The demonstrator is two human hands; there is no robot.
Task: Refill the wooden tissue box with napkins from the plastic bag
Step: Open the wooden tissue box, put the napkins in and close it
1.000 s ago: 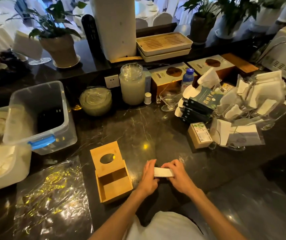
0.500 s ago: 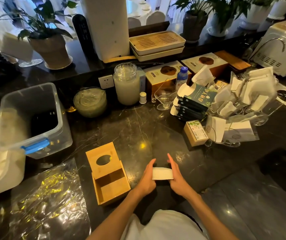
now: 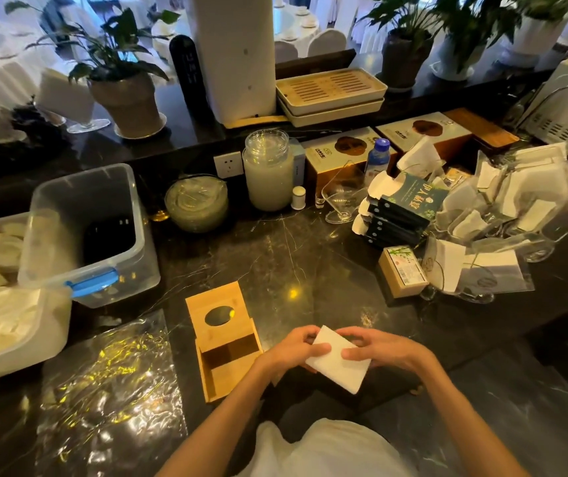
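Observation:
A white stack of napkins [image 3: 339, 364] is held flat-face-up above the dark counter, tilted, between both hands. My left hand [image 3: 293, 352] grips its left end and my right hand [image 3: 384, 349] its right end. Just to the left lies the wooden tissue box [image 3: 227, 370], its cavity open and empty, with its lid [image 3: 215, 313], pierced by an oval hole, slid away toward the far side. A crinkled clear plastic bag [image 3: 110, 383] lies flat on the counter at the lower left.
A clear bin with a blue latch [image 3: 93, 235] and a white tub of folded cloths [image 3: 11, 325] stand at left. Jars [image 3: 269, 170], dark boxes [image 3: 399, 215], a small carton [image 3: 403, 271] and glass holders with packets [image 3: 502, 215] crowd the far and right side.
The napkin stack has turned from edge-on between my palms to broad face up, tilted, and my fingers have closed over its ends. The hands sit slightly nearer the box.

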